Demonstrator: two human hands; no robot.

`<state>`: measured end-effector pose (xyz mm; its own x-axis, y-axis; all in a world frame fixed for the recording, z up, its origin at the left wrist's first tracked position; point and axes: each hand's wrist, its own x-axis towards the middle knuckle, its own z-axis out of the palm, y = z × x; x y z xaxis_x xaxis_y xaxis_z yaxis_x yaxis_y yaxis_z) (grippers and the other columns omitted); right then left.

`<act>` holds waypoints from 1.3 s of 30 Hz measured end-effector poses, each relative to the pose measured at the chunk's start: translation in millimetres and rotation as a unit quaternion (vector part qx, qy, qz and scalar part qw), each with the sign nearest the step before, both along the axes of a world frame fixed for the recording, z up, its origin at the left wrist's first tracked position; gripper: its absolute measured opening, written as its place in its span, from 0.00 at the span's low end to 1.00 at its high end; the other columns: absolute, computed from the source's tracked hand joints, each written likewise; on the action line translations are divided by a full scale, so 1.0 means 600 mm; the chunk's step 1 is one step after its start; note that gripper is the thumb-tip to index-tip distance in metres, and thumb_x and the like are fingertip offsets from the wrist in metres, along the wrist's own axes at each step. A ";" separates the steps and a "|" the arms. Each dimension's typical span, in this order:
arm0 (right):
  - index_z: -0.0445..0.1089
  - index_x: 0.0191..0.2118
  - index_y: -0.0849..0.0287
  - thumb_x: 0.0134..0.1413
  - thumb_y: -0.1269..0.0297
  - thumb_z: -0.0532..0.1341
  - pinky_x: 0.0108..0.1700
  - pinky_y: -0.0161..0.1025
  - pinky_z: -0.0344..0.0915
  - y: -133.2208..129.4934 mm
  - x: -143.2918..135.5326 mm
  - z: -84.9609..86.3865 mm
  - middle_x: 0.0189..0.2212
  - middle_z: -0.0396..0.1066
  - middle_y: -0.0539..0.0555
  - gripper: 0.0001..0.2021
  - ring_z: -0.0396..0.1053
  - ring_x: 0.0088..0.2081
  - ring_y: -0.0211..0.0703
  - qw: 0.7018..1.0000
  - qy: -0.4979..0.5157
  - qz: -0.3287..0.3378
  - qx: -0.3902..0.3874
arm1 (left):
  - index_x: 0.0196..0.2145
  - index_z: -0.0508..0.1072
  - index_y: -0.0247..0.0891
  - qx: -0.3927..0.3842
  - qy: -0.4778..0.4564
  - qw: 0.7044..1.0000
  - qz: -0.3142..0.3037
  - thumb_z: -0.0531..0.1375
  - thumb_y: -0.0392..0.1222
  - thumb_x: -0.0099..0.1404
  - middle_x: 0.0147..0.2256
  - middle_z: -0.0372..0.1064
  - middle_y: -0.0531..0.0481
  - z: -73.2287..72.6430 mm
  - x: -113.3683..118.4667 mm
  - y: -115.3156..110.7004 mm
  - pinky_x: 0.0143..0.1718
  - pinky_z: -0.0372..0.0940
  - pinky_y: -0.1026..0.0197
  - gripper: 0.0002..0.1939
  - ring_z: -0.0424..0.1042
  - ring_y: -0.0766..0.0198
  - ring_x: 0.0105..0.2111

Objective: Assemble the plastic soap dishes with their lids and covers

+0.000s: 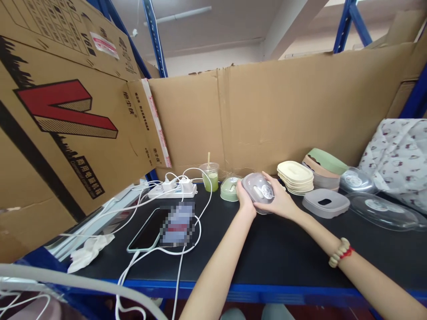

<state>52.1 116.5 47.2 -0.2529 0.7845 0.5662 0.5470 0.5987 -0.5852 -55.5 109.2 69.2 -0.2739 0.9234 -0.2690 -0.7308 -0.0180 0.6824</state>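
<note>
Between my two hands is a greyish oval box with a clear lid (257, 186) and a round sticker, held above the black tabletop. My left hand (246, 200) grips its left side, and my right hand (278, 198) wraps round its right side. Just behind and left of it sits a green box with a clear lid (229, 190). To the right are a stack of cream oval trays (295, 177), a grey oval piece with a slot (326, 203), stacked green, peach and grey rings (322, 166), and clear lids (380, 209).
A cup of green drink (211, 181) stands behind a power strip (173, 191) with white cables. Two phones (150, 229) and a crumpled tissue (90, 252) lie left. Cardboard (283, 106) walls the back; a patterned cloth (400, 155) is far right.
</note>
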 end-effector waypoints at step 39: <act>0.68 0.43 0.57 0.39 0.43 0.62 0.41 0.43 0.70 -0.006 0.009 0.019 0.42 0.71 0.56 0.27 0.69 0.45 0.52 0.952 0.244 0.056 -0.177 | 0.28 0.70 0.34 0.130 0.139 0.980 0.061 0.63 0.45 0.56 0.28 0.68 0.49 -0.003 0.002 -0.010 0.39 0.64 0.61 0.10 0.70 0.62 0.33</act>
